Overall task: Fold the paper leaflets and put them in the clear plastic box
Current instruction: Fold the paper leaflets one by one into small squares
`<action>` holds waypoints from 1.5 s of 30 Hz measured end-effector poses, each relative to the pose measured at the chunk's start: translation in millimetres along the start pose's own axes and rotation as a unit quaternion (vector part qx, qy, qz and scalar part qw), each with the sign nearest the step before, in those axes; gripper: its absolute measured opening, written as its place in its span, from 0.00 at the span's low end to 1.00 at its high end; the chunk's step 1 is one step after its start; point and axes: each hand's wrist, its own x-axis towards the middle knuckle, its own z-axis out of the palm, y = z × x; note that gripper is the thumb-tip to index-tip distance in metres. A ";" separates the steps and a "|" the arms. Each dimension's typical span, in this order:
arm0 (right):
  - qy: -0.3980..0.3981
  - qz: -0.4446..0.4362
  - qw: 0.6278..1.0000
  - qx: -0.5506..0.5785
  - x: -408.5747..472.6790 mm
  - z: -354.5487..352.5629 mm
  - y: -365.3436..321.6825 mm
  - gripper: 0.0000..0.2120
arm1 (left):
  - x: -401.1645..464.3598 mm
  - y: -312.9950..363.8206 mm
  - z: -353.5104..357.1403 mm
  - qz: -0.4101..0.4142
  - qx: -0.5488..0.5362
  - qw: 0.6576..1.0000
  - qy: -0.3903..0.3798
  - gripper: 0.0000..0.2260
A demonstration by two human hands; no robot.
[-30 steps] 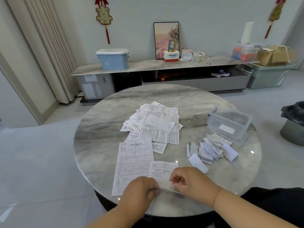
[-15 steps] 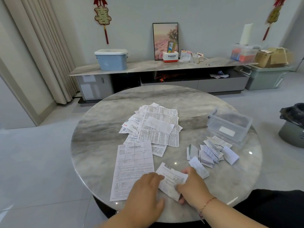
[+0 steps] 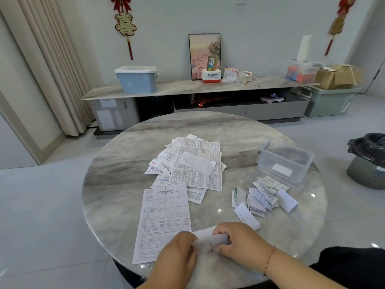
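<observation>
1. Both hands work at the near edge of the round marble table point(image 3: 116, 184). The left hand point(image 3: 177, 253) and the right hand point(image 3: 241, 240) each pinch one end of a small paper leaflet point(image 3: 208, 240), fingers curled round it. The leaflet is blurred, so its fold cannot be read clearly.
2. A thin bracelet point(image 3: 268, 259) sits on the right wrist.
3. Just left of the hands, a large unfolded sheet point(image 3: 164, 217) lies flat on the table, its near right corner under the left hand.
4. Beyond it, around the table's middle, a loose pile of unfolded leaflets point(image 3: 195, 163) overlaps in several layers.
5. To the right of the hands, a cluster of folded leaflets point(image 3: 262, 199) lies on the table; one folded piece point(image 3: 246, 215) lies nearest the right hand, apart from it.
6. Farther right, just beyond the folded cluster, stands the clear plastic box point(image 3: 285, 161). Nothing can be made out inside it.
7. Beyond the table, a long low cabinet point(image 3: 187, 88) stands along the wall, carrying a blue lidded tub point(image 3: 136, 80), a framed picture point(image 3: 204, 55) and a small white-and-red box point(image 3: 210, 75).
8. A bin lined with a black bag point(image 3: 368, 161) stands on the floor at the far right.
</observation>
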 end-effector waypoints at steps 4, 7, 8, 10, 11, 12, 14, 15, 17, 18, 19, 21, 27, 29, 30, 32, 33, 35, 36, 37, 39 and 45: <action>0.061 0.049 0.997 0.020 10.3 13.1 2.7 0.10 | 5.2 -0.3 -1.5 -0.054 -0.015 0.998 0.007 0.18; 0.082 0.079 0.993 0.021 14.8 16.6 3.9 0.11 | 6.5 -4.5 -1.6 0.026 0.026 0.999 0.035 0.22; 0.088 0.093 0.991 0.023 16.3 17.7 3.3 0.11 | 6.2 -5.0 -1.3 0.067 0.048 0.996 0.034 0.19; 0.094 0.140 0.979 0.111 17.0 20.4 -0.6 0.10 | 5.9 -2.9 0.9 0.113 0.088 0.989 0.021 0.17; 0.084 0.170 0.963 0.192 15.5 21.3 -4.2 0.10 | 5.9 -0.5 2.8 0.125 0.101 0.987 0.014 0.16; 0.068 0.198 0.942 0.261 13.3 22.7 -7.6 0.10 | 6.1 1.7 4.8 0.136 0.116 0.984 0.012 0.14; 0.044 0.220 0.919 0.324 7.7 24.6 -13.6 0.12 | 5.3 3.0 10.8 0.135 0.136 0.981 0.015 0.07; 0.036 0.217 0.920 0.323 4.9 23.2 -16.6 0.14 | 5.3 2.8 13.0 0.130 0.137 0.982 0.021 0.06; 0.039 0.159 0.959 0.233 -0.1 14.8 -18.8 0.23 | 4.2 2.0 14.2 0.110 0.117 0.987 0.027 0.06; 0.034 0.106 0.981 0.156 -1.6 10.3 -16.1 0.26 | 3.0 1.1 13.4 0.101 0.107 0.989 0.026 0.04; 0.021 0.048 0.995 0.088 -3.0 5.9 -12.1 0.26 | 1.3 0.0 12.5 0.091 0.096 0.991 0.021 0.03; -0.004 -0.049 0.999 0.015 -3.6 5.0 -3.9 0.17 | -2.4 -1.2 12.3 0.056 0.051 0.997 0.003 0.04; 0.051 -0.037 0.994 0.085 8.4 18.5 5.0 0.08 | -1.4 20.0 0.2 -0.129 -0.106 0.986 0.012 0.12; 0.063 -0.009 0.986 0.155 8.9 14.4 0.1 0.08 | 2.9 27.8 -7.0 -0.180 -0.155 0.971 0.036 0.11; 0.072 0.004 0.977 0.201 8.8 11.9 -2.5 0.09 | 5.2 31.1 -10.6 -0.198 -0.182 0.962 0.041 0.10; 0.081 0.010 0.955 0.284 10.0 7.7 -6.7 0.11 | 9.8 38.5 -19.4 -0.227 -0.229 0.946 0.037 0.09; 0.081 0.007 0.946 0.314 10.6 6.2 -8.3 0.12 | 11.5 43.2 -24.7 -0.244 -0.258 0.934 0.031 0.08; 0.074 -0.005 0.933 0.351 10.8 2.8 -11.5 0.12 | 15.1 51.7 -34.8 -0.271 -0.327 0.905 0.032 0.11; 0.071 -0.004 0.930 0.360 11.0 2.5 -12.5 0.13 | 16.7 55.4 -39.0 -0.284 -0.358 0.889 0.037 0.12; 0.072 -0.001 0.927 0.368 10.7 2.6 -13.4 0.14 | 18.0 58.9 -42.7 -0.296 -0.379 0.876 0.038 0.13; 0.117 -0.015 0.935 0.334 9.6 3.6 -15.4 0.14 | 20.7 62.5 -47.2 -0.319 -0.399 0.859 0.042 0.13; 0.294 -0.289 0.906 -0.097 2.6 3.0 -19.8 0.06 | 27.6 65.3 -57.8 -0.413 -0.522 0.745 0.048 0.07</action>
